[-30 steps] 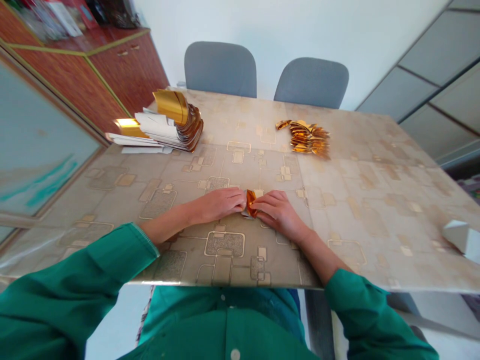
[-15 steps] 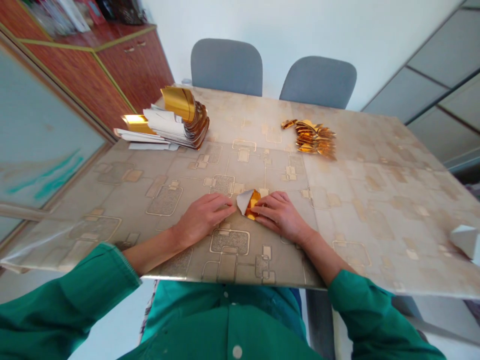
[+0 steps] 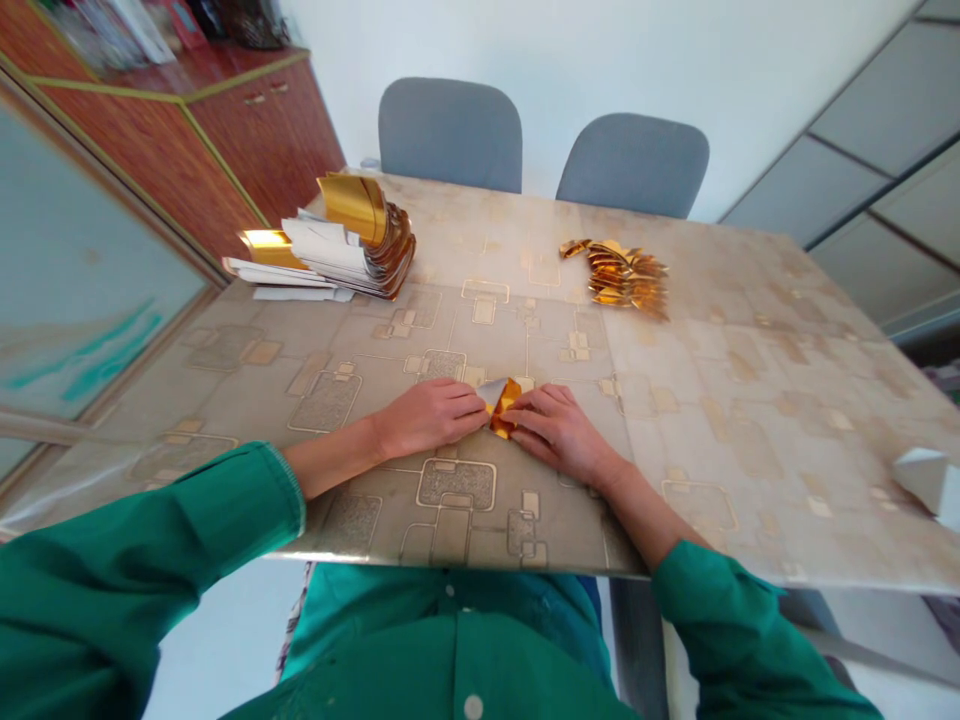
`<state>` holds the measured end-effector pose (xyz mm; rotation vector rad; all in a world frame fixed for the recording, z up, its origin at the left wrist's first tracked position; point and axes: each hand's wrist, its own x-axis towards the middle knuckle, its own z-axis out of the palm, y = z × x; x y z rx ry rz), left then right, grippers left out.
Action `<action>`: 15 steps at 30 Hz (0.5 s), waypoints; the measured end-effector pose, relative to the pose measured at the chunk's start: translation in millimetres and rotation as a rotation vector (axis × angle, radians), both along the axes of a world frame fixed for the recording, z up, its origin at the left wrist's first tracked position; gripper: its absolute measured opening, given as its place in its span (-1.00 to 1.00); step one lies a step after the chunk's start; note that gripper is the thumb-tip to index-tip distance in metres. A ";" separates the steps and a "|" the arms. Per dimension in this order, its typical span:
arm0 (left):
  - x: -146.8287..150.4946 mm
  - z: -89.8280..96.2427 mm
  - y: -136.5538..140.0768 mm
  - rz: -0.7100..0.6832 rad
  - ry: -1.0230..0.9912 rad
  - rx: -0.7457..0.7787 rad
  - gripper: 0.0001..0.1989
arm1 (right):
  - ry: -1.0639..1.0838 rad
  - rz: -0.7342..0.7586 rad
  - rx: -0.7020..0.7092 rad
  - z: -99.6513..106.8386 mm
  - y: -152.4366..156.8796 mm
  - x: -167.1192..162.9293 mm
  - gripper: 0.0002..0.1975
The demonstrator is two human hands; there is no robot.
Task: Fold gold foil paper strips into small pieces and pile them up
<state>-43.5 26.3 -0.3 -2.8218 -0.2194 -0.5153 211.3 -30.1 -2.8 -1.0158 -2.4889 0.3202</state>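
While your right hand (image 3: 561, 432) pinches the gold-and-white foil paper (image 3: 505, 400) on the patterned beige tablecloth (image 3: 544, 325), your left hand (image 3: 433, 420) touches its left edge, grip unclear; folding appears in hand; even pressure seems needed next.

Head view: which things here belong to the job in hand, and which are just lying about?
Part of the job:
gold-and-white paper piece, between the left hand and right hand
sheet stack, probably, matching gold and white
pile of gold pieces, probably

Apparently just about:
white object, far right
grey chairs, behind
cabinet, left
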 end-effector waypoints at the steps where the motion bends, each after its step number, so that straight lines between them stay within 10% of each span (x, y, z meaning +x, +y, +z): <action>1: 0.6 0.3 1.5 -0.009 -0.003 0.011 -0.78 | 0.000 0.002 -0.003 -0.1 0.1 0.5 -0.74; 10: 4.2 -6.3 3.2 0.125 -0.205 -0.139 -0.76 | 0.008 -0.001 0.021 -2.1 1.0 6.2 -0.54; 15: 7.9 -8.5 -10.1 0.197 -0.290 -0.245 -0.75 | -0.003 -0.076 0.116 -0.1 0.1 2.6 -0.78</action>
